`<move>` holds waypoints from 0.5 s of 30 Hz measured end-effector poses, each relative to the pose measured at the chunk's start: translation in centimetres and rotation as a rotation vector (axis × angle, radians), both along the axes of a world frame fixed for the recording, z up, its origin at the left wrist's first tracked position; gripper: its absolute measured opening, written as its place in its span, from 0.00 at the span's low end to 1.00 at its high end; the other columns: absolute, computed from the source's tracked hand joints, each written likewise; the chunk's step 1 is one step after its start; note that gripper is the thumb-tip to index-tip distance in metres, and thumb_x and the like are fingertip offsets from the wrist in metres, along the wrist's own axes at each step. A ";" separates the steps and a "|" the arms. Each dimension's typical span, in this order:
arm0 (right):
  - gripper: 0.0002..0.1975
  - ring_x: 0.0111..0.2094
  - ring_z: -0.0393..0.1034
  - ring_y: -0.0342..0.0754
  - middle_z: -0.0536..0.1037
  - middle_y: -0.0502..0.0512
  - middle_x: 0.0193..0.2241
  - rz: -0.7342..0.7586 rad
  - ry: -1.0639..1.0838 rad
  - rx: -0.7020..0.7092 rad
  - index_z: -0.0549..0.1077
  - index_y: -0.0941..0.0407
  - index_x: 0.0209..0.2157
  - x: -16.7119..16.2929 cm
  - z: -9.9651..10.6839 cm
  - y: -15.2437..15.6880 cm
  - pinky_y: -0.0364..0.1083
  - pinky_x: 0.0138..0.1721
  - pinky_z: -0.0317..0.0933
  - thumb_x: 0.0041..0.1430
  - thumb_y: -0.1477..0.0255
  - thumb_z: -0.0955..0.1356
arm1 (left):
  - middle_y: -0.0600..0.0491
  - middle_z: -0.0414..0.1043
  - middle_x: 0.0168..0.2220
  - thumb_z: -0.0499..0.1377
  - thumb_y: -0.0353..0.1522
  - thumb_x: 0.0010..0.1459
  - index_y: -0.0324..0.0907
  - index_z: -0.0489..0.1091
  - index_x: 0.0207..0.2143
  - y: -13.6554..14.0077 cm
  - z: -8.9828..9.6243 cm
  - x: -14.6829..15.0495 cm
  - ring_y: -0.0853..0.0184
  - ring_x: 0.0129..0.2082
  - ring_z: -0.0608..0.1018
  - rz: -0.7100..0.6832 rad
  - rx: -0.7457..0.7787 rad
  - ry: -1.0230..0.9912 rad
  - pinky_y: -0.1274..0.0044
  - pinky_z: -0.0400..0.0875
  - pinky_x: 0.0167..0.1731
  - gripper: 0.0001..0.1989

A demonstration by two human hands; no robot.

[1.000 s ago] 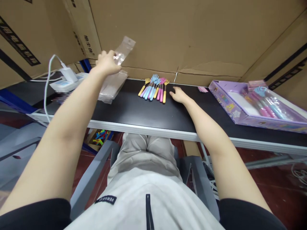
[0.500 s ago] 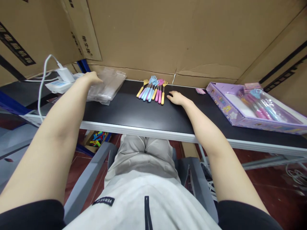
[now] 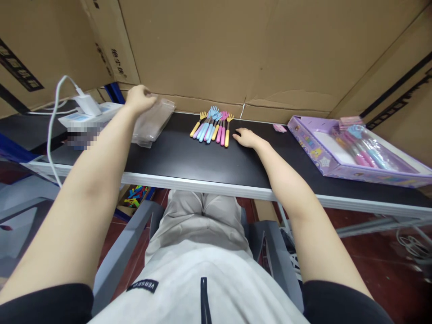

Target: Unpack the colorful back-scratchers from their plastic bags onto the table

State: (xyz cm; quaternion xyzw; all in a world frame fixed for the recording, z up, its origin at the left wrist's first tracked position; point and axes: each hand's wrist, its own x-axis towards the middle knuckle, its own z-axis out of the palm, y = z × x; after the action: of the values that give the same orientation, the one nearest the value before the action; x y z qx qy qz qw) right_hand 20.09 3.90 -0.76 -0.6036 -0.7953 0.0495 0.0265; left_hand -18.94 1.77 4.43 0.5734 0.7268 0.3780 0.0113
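Note:
My left hand (image 3: 139,98) is over the far left part of a stack of clear plastic bags (image 3: 157,120). Its fingers are curled and closed at the edge of a bag, and the fingertips are partly hidden. My right hand (image 3: 245,137) rests on the black table top, fingers apart and holding nothing. Just left of it, a row of small toy-like forks (image 3: 212,128) with yellow, blue, pink and purple handles lies with the tines pointing away from me.
At the right stands a purple display box (image 3: 332,164) holding bagged forks (image 3: 367,148). A small pink card (image 3: 279,128) lies behind my right hand. A white charger with cable (image 3: 88,104) sits at the left. Cardboard walls (image 3: 202,49) enclose the table (image 3: 189,162).
My left hand has moved up and slightly right over the plastic bags, its fingers more curled. My right hand stays beside the forks. The whole view has shifted slightly.

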 end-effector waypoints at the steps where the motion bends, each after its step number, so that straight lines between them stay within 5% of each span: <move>1: 0.30 0.74 0.59 0.60 0.62 0.69 0.73 -0.003 0.002 0.000 0.65 0.67 0.73 0.0 -0.1 0.1 0.52 0.73 0.55 0.78 0.66 0.60 | 0.38 0.80 0.58 0.62 0.26 0.62 0.35 0.75 0.43 -0.5 0.6 2.1 0.57 0.59 0.79 -0.041 0.052 -0.090 0.67 0.68 0.66 0.07; 4: 0.30 0.74 0.59 0.59 0.63 0.68 0.73 -0.008 0.026 0.006 0.65 0.65 0.73 0.0 -0.4 0.3 0.51 0.74 0.54 0.78 0.65 0.61 | 0.44 0.83 0.46 0.58 0.27 0.67 0.37 0.75 0.38 -1.5 1.1 8.0 0.66 0.40 0.81 -0.222 0.065 -0.484 0.70 0.76 0.52 0.06; 7: 0.29 0.74 0.60 0.59 0.64 0.68 0.73 -0.003 0.048 0.006 0.67 0.65 0.72 0.1 -0.3 0.2 0.51 0.74 0.54 0.78 0.65 0.62 | 0.47 0.82 0.39 0.57 0.27 0.65 0.38 0.72 0.34 -1.9 -0.2 12.1 0.68 0.34 0.81 -0.394 0.030 -0.597 0.72 0.76 0.47 0.06; 11: 0.26 0.71 0.65 0.59 0.69 0.66 0.69 0.056 0.046 -0.066 0.74 0.62 0.68 1.0 1.7 -0.5 0.50 0.72 0.57 0.73 0.68 0.69 | 0.46 0.82 0.37 0.59 0.27 0.58 0.40 0.74 0.31 -1.8 -3.3 14.1 0.61 0.41 0.82 -0.408 0.010 -0.280 0.71 0.75 0.52 0.04; 15: 0.19 0.58 0.80 0.58 0.83 0.60 0.56 0.057 0.171 -0.111 0.82 0.56 0.59 3.6 6.6 -2.4 0.54 0.67 0.65 0.68 0.70 0.74 | 0.46 0.83 0.38 0.61 0.29 0.53 0.41 0.78 0.32 -1.4 -5.5 14.1 0.57 0.43 0.82 -0.498 -0.029 -0.020 0.69 0.74 0.53 0.06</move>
State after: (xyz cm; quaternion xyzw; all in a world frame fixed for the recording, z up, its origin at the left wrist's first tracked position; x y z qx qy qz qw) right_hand 23.65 1.48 5.85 -0.5747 -0.8031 0.1457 0.0592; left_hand -4.85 0.33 -1.06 0.7308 0.5682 0.3590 0.1194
